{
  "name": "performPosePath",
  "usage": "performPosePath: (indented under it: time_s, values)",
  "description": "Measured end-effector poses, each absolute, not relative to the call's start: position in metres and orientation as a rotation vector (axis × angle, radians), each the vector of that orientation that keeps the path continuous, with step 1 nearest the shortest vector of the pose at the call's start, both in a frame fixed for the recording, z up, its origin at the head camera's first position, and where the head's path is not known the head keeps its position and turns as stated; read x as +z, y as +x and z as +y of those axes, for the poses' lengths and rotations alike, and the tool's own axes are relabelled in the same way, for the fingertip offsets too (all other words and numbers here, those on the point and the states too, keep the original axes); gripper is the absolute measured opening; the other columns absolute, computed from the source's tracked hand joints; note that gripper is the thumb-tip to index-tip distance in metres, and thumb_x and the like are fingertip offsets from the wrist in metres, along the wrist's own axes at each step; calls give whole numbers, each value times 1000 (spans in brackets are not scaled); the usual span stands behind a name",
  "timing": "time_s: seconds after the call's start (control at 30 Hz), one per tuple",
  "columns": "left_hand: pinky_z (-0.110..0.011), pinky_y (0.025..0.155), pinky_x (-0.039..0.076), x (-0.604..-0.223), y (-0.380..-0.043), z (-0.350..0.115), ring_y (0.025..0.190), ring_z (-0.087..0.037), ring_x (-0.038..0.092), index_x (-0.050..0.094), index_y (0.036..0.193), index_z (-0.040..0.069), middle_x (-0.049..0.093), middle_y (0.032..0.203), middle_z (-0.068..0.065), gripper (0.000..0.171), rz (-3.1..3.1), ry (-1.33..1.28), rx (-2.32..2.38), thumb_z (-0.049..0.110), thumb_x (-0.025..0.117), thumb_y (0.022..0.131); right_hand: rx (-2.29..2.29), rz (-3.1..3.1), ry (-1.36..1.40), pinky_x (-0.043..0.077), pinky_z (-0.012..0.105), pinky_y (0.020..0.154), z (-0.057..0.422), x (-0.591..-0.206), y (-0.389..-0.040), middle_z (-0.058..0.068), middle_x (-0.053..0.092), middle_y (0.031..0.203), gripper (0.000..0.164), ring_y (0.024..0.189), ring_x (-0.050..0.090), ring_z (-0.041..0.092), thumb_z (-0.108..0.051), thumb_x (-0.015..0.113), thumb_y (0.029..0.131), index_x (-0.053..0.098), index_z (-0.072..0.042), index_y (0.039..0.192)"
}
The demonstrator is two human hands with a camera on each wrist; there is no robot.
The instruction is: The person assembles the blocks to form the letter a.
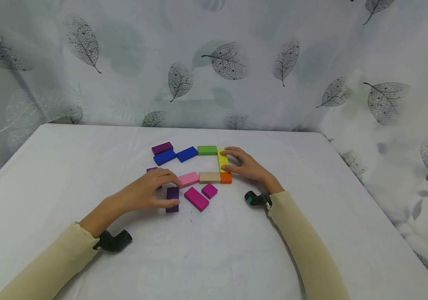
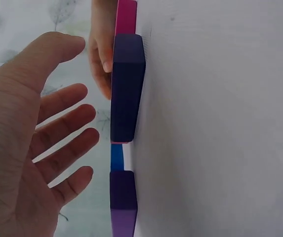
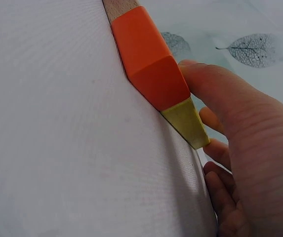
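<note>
In the head view my left hand reaches over a dark purple block, thumb and fingers spread to either side. The left wrist view shows these fingers apart above that block, gripping nothing. A second purple block stands near it, mostly hidden by the hand in the head view. On the other side, my right hand holds a yellow block between thumb and fingers. This yellow block adjoins an orange block, and the thumb lies close beside the orange one.
Joined to the orange block runs a tan block, then a pink block. A green block, two blue blocks and a plum block form the far side. Two magenta blocks lie nearer on the white table.
</note>
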State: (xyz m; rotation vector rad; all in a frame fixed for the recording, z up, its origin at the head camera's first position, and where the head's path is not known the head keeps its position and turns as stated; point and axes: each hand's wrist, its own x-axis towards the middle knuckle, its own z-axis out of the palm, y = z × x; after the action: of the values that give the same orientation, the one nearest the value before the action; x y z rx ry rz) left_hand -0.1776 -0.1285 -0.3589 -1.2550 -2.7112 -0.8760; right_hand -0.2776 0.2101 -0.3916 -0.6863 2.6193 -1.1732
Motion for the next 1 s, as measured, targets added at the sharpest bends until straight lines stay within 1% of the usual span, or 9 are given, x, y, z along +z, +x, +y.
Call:
performPosePath:
  time_s: [0.1,0.2,0.3,0.47,0.67,0.9,1.0]
  values:
    - [-50,96,47,-359,-179,-125,111,-20,57,69,112,11,64,112,0,36,-2687,-1274,-866,29,77,82,-1171,2621,-682,14,58,116,209,-391,-277,15,28,157,59,147,18,35,-21,71,90,48,-6,142]
    - [-47,95,48,-359,-179,-120,111,-20,56,69,111,10,63,113,-1,36,-2665,-1293,-858,28,77,82,-1173,2623,-682,14,58,116,208,-391,-277,15,28,157,59,147,18,35,-21,71,90,47,-5,142]
    - [-44,93,50,-359,-179,-115,112,-19,56,69,113,11,63,114,-1,36,-2670,-1308,-863,27,76,83,-1179,2618,-688,15,57,116,208,-391,-277,13,30,156,58,146,20,33,-23,71,90,49,-8,141]
    - [-44,91,50,-357,-178,-105,110,-20,58,67,116,12,64,114,-3,34,-2677,-1361,-841,25,72,85,-1158,2633,-692,17,56,116,210,-392,-278,9,32,155,55,146,22,29,-26,70,91,51,-14,140]
    - [-41,90,48,-362,-179,-98,108,-17,59,66,117,13,63,117,-3,32,-2667,-1418,-773,23,70,87,-1141,2642,-693,17,55,116,208,-391,-278,9,32,155,54,146,22,30,-25,70,91,51,-14,140]
    - [-42,94,47,-366,-180,-95,115,-21,58,67,116,14,64,121,-4,31,-2668,-1435,-708,23,71,86,-1118,2655,-686,17,55,116,207,-391,-277,9,32,155,55,146,22,30,-26,69,91,51,-14,141]
    - [-43,95,46,-367,-181,-94,119,-22,56,66,121,14,62,125,-5,35,-2695,-1429,-686,24,70,87,-1119,2660,-674,17,56,116,208,-391,-277,9,32,155,55,146,22,30,-27,69,91,51,-15,141]
